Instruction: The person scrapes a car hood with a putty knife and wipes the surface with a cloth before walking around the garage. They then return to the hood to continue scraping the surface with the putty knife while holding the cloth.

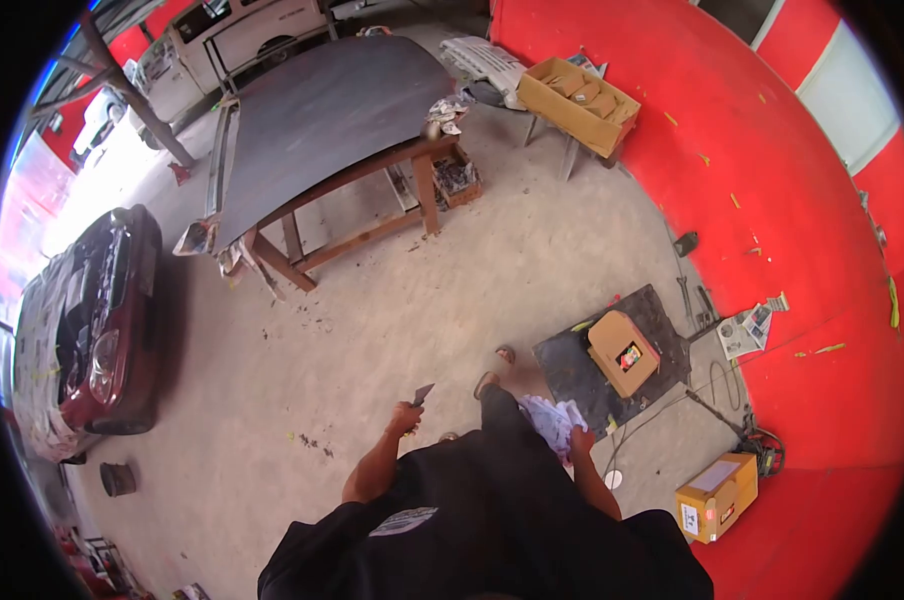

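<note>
Two hands are busy: left grip (pixel 405 418) clenches a small blade (pixel 423 394), right grip (pixel 579 441) grasps crumpled paper (pixel 552 415); an open carton (pixel 577 103) holds brown pieces.

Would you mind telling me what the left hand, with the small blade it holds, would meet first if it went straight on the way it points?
The left hand aims its blade forward; only bare floor shows ahead, then possibly the wooden table, though depth is unclear.
</note>
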### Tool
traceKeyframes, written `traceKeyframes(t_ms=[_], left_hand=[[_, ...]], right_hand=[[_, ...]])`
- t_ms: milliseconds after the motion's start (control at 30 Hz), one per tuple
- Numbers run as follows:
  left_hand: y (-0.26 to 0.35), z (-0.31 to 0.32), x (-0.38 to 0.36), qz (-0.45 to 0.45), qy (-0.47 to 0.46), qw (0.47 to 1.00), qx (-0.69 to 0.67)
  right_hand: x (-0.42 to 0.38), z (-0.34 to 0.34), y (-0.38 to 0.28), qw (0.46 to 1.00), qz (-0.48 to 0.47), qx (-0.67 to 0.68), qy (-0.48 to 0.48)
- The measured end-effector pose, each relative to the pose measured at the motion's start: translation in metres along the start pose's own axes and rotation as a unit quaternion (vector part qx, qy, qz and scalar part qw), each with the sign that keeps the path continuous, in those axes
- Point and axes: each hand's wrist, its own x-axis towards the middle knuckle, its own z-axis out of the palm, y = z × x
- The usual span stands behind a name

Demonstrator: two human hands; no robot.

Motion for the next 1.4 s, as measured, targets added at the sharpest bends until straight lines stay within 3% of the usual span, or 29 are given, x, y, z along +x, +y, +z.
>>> traceKeyframes(t_ms=[100, 200, 300, 400, 433, 567, 667, 700, 800, 833, 867, 933, 967, 1067, 1167, 1267, 1400], left_hand=[[0.02, -0.006, 0.041, -0.04, 0.041, 0.998, -0.009], [0.057, 0.001, 0.067, -0.094, 0.09, 0.991, 0.0], [0.115, 0.005, 0.086, -0.099, 0.136, 0.984, 0.054], [0.167, 0.025, 0.115, 0.043, 0.236, 0.961, 0.138], [0.189, 0.03, 0.125, 0.041, 0.236, 0.96, 0.147], [0.267, 0.042, 0.182, 0.048, 0.214, 0.966, 0.137], [0.344, 0.042, 0.229, 0.064, 0.169, 0.979, 0.093], [0.377, 0.042, 0.24, 0.069, 0.152, 0.983, 0.078], [0.48, 0.043, 0.276, 0.088, 0.119, 0.987, 0.059], [0.51, 0.043, 0.287, 0.094, 0.109, 0.988, 0.06], [0.534, 0.044, 0.307, 0.122, 0.103, 0.981, 0.107], [0.598, 0.048, 0.347, 0.184, 0.093, 0.959, 0.197], [0.631, 0.052, 0.367, 0.162, 0.076, 0.955, 0.237], [0.73, 0.067, 0.412, 0.262, 0.06, 0.938, 0.221], [0.838, 0.081, 0.423, 0.29, 0.072, 0.932, 0.206], [0.929, 0.095, 0.44, 0.253, 0.029, 0.958, 0.133], [0.994, 0.117, 0.5, 0.264, 0.083, 0.961, 0.028]], right_hand=[[0.071, 0.011, 0.016, 0.995, 0.083, 0.055, -0.025], [0.111, 0.027, -0.023, 0.983, 0.12, -0.121, 0.069], [0.162, 0.036, -0.061, 0.996, 0.046, -0.038, -0.063], [0.205, 0.052, -0.136, 0.994, -0.026, 0.023, -0.1], [0.231, 0.066, -0.149, 0.996, -0.069, -0.033, -0.048], [0.296, 0.107, -0.225, 0.994, -0.012, 0.089, -0.056], [0.338, 0.146, -0.286, 0.961, 0.19, 0.2, -0.025], [0.354, 0.159, -0.302, 0.954, 0.201, 0.205, -0.084], [0.393, 0.196, -0.35, 0.951, 0.22, 0.189, -0.11], [0.433, 0.211, -0.329, 0.901, 0.172, 0.317, -0.241], [0.475, 0.223, -0.311, 0.887, 0.196, 0.333, -0.251], [0.508, 0.238, -0.364, 0.857, 0.237, 0.365, -0.275], [0.519, 0.243, -0.386, 0.873, 0.262, 0.357, -0.206], [0.565, 0.26, -0.471, 0.862, 0.19, 0.396, -0.253], [0.561, 0.277, -0.599, 0.852, -0.01, 0.394, -0.346], [0.571, 0.303, -0.728, 0.798, 0.079, 0.5, -0.327], [0.655, 0.364, -0.837, 0.809, 0.088, 0.419, -0.402]])
